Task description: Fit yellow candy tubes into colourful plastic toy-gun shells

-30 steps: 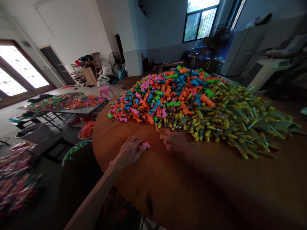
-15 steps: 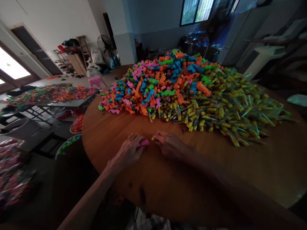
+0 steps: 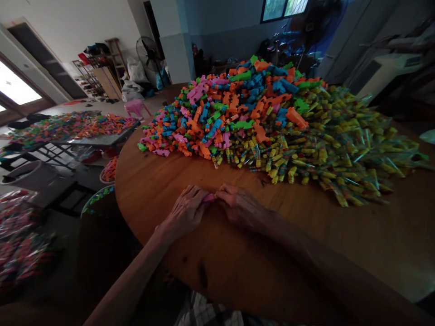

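Note:
Closed around a small pink plastic piece [image 3: 209, 198], my left hand [image 3: 186, 207] rests low over the round wooden table [image 3: 146, 181]. My right hand [image 3: 238, 204] pinches a small yellow piece, mostly hidden by the fingers, right at the end of the pink one. Beyond both hands lies a heap of pink, orange, blue and green plastic pieces [image 3: 204, 120]. To its right, a pile of yellow pieces in clear wrapping [image 3: 326, 145] adjoins it.
At the left, a second table [image 3: 112, 138] bears more coloured pieces, with a grey tub [image 3: 32, 181] and filled clear bags [image 3: 20, 253] near it. A pink stool [image 3: 136, 107] and a standing fan [image 3: 148, 50] are further back.
The two hands have come closer together, so the pink piece and the yellow piece now meet. The view has shifted slightly.

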`<state>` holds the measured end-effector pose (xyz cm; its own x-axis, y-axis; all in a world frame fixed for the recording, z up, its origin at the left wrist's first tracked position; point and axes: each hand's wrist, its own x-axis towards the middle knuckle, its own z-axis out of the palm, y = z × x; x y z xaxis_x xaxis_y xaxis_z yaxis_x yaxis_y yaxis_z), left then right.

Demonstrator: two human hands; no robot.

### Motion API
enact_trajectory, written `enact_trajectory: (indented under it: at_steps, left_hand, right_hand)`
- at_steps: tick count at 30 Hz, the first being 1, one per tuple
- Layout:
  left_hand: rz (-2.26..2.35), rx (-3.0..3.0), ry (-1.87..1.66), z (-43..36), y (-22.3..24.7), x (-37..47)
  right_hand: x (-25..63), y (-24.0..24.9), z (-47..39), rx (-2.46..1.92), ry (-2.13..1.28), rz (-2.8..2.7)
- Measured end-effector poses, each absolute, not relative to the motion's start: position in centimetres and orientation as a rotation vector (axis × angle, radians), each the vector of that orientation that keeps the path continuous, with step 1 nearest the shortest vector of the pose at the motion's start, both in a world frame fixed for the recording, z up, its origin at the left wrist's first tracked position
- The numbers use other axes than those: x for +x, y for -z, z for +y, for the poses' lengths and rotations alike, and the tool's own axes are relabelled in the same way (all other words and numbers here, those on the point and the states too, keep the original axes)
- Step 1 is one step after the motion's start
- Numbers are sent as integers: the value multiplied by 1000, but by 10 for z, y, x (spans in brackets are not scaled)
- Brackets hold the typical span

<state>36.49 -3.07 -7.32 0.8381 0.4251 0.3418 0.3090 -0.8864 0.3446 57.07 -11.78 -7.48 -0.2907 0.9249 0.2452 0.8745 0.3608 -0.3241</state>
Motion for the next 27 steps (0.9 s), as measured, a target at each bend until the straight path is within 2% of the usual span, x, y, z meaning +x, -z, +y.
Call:
enact_trajectory:
  at_steps: [13,22,27]
  left_hand:
    - [581,2804,-668,-34,78,364]
    - [532,2743,-634,-30,75,364]
    - [658,2855,-545,-33,75,362]
  right_hand:
    - [572,59,-120,-1643,-233,-2385]
    - [573,72,-117,-1652,-194,-2463]
    - [559,85,-120,-1781,-302,-2148]
